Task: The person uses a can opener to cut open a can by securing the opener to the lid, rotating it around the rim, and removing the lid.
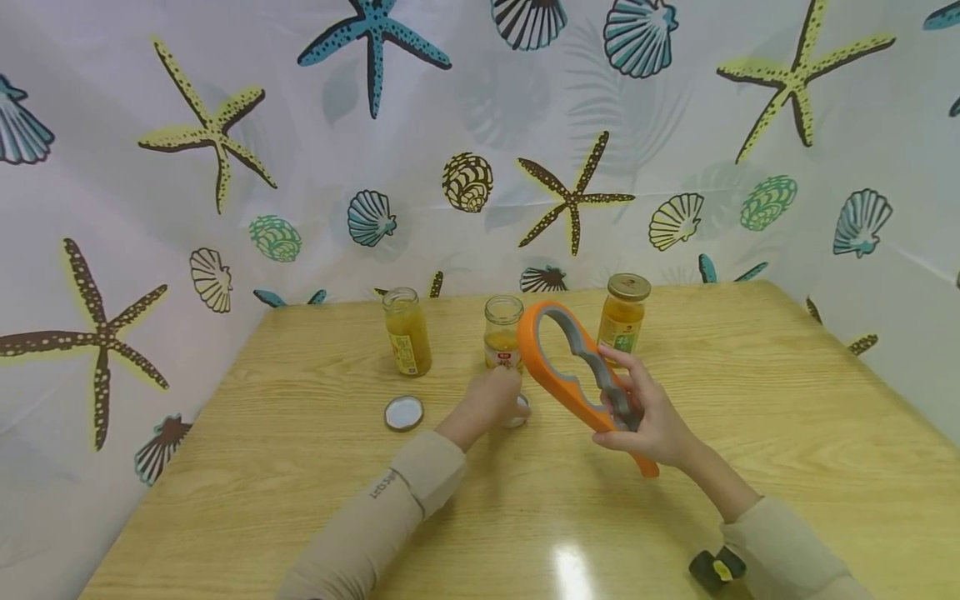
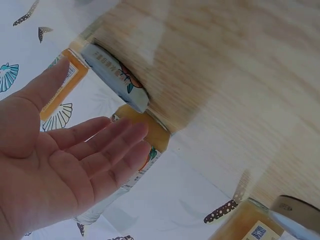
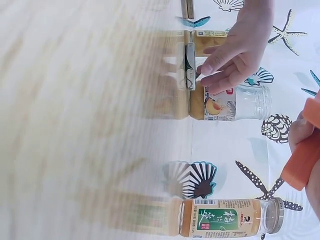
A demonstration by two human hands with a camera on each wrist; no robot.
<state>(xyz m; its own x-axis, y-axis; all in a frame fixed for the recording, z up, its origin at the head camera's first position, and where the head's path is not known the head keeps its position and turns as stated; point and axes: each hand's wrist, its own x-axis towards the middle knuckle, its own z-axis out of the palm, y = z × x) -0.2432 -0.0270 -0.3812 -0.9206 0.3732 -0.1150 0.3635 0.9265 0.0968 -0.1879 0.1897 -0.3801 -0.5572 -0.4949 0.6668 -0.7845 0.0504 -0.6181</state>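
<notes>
My right hand point(image 1: 652, 417) grips an orange and grey jar opener point(image 1: 562, 392), raised above the table with its looped end toward the back. Just in front of the open middle jar point(image 1: 502, 342) is my left hand point(image 1: 487, 404), its fingers loosely extended in the left wrist view. A white-sided lid point(image 2: 115, 75) with a fruit picture lies on the table close beyond those fingertips. The middle jar stands upright, part full of yellow-orange contents, and the left hand overlaps its lower part in the head view.
At the back left stands another open jar point(image 1: 408, 337), and its nearby lid point(image 1: 403, 413) lies inside up. A jar point(image 1: 624, 312) with its lid on is at the back right, partly behind the right hand. A patterned sheet point(image 1: 465, 108) hangs behind the wooden table point(image 1: 285, 467).
</notes>
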